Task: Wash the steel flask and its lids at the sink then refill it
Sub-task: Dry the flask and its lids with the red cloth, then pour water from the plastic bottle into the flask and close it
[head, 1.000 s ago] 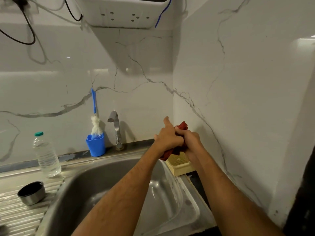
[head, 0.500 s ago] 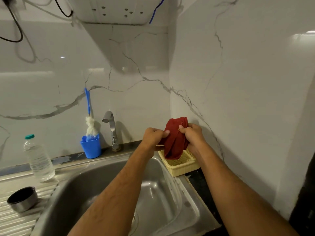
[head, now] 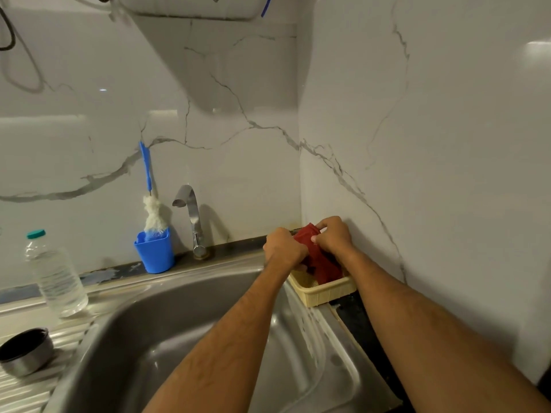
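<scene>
Both my hands hold a dark red cloth [head: 320,260] over the pale yellow plastic basket [head: 323,290] at the sink's far right corner. My left hand [head: 283,245] grips the cloth's left side, and my right hand [head: 332,235] pinches its top edge. The cloth's lower part hangs into the basket. A steel lid cup [head: 24,354] with a dark inside stands on the ribbed drainboard at the left. The steel sink [head: 167,329] lies below my forearms. The flask itself is not in view.
A tap [head: 190,216] stands behind the sink. To its left, a blue cup [head: 155,253] holds a blue-handled bottle brush [head: 150,201]. A clear plastic water bottle [head: 55,275] with a green cap stands on the drainboard. Marble walls close in behind and on the right.
Both hands have lowered the red cloth from above the basket down into it, moving toward the corner of the wall. The lid cup and bottle have not moved.
</scene>
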